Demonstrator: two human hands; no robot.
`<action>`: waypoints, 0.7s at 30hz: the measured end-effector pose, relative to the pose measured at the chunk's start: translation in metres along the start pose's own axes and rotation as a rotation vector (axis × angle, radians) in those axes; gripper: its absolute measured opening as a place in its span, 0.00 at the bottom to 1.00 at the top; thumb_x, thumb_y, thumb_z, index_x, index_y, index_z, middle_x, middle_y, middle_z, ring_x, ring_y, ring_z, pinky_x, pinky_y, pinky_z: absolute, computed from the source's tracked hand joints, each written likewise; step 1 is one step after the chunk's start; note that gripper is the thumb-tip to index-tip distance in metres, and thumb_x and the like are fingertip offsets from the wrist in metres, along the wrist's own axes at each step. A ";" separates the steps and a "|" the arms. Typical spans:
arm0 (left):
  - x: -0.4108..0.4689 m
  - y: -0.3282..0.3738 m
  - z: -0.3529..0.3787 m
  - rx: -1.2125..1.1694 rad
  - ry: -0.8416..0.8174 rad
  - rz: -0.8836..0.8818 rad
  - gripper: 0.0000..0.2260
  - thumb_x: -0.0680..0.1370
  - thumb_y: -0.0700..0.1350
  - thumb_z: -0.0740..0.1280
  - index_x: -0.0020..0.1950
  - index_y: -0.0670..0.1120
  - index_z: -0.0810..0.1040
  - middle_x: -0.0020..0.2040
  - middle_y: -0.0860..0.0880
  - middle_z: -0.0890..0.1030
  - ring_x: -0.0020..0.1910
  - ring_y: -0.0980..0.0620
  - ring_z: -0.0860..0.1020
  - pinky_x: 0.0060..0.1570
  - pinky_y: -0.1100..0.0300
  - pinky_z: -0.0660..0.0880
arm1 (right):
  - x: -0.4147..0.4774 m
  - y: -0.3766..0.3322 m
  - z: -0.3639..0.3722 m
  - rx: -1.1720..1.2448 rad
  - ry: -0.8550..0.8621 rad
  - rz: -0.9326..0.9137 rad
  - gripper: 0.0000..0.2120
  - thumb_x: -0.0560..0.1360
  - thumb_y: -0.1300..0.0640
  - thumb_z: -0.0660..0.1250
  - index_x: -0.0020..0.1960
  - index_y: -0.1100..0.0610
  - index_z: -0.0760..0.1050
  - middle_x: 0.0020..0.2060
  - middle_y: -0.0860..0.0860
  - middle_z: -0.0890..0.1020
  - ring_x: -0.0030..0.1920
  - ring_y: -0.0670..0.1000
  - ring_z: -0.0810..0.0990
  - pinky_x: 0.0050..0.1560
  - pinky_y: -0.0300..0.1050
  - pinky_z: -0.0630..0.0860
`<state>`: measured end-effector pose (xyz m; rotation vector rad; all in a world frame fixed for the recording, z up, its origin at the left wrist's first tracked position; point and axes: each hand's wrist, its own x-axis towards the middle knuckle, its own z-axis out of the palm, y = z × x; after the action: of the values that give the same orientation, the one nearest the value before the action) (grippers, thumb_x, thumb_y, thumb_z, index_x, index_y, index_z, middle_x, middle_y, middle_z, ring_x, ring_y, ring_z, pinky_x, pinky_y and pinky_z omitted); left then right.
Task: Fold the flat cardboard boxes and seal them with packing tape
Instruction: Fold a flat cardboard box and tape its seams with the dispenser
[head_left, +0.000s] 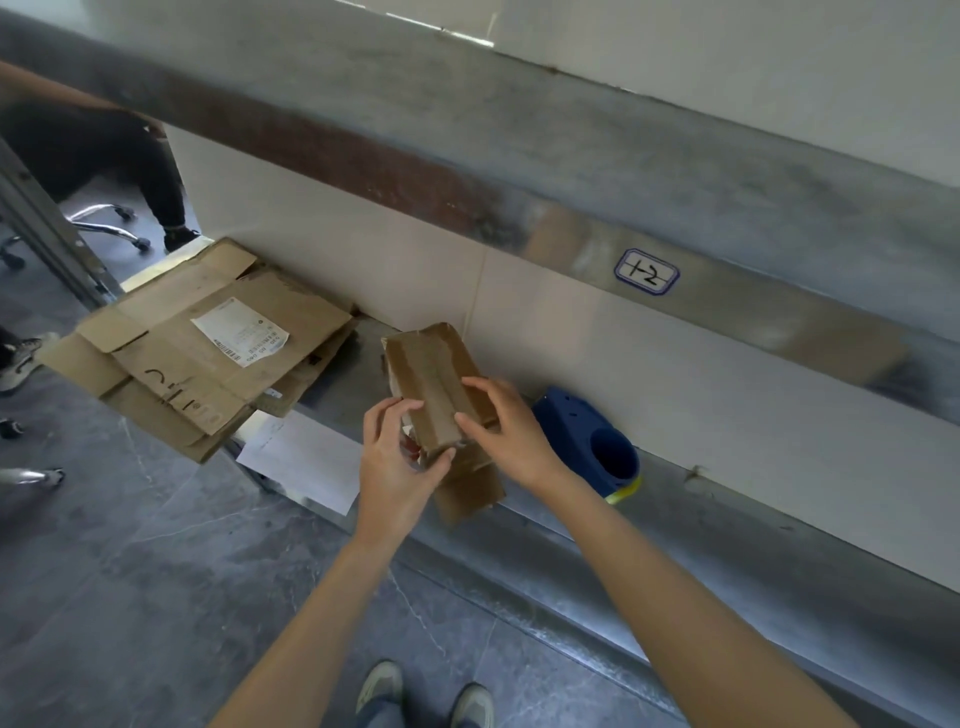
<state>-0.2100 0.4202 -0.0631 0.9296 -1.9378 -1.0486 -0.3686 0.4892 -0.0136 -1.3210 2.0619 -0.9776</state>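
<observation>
A small brown cardboard box with old tape strips along its top stands tilted on a low metal shelf. My left hand grips its near left end, thumb curled under the edge. My right hand holds the right side, fingers over the top. A loose flap hangs below the box near the shelf edge. A stack of flat cardboard boxes, the top one with a white shipping label, lies on the left of the shelf and overhangs its end. A blue tape dispenser lies on the shelf just right of my right hand.
A white sheet of paper sticks out over the shelf edge below the stack. A white panel with a "1-2" sticker backs the shelf. At far left are another person's legs and a chair base. My shoes stand on grey floor.
</observation>
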 end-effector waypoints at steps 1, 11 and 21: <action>0.000 0.001 0.000 0.011 0.004 0.002 0.30 0.67 0.44 0.81 0.65 0.53 0.73 0.66 0.53 0.68 0.54 0.47 0.78 0.50 0.48 0.81 | -0.003 0.001 -0.003 -0.008 0.001 -0.005 0.23 0.80 0.47 0.65 0.73 0.49 0.66 0.71 0.47 0.67 0.68 0.45 0.68 0.67 0.51 0.73; 0.000 0.011 0.007 0.045 0.000 -0.035 0.29 0.69 0.43 0.80 0.64 0.54 0.72 0.65 0.53 0.66 0.53 0.46 0.77 0.48 0.76 0.71 | -0.030 0.022 -0.049 -0.168 0.173 0.035 0.21 0.81 0.55 0.64 0.73 0.50 0.67 0.70 0.47 0.70 0.68 0.48 0.70 0.61 0.41 0.69; -0.007 0.023 -0.019 0.174 -0.084 0.021 0.31 0.73 0.50 0.77 0.72 0.55 0.68 0.68 0.55 0.65 0.63 0.52 0.74 0.58 0.55 0.75 | -0.050 0.058 -0.058 -0.443 0.147 0.242 0.25 0.79 0.47 0.63 0.74 0.48 0.61 0.67 0.53 0.69 0.64 0.57 0.71 0.57 0.52 0.75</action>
<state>-0.1962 0.4290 -0.0376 0.9710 -2.1308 -0.9313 -0.4230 0.5677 -0.0213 -1.1859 2.5849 -0.5436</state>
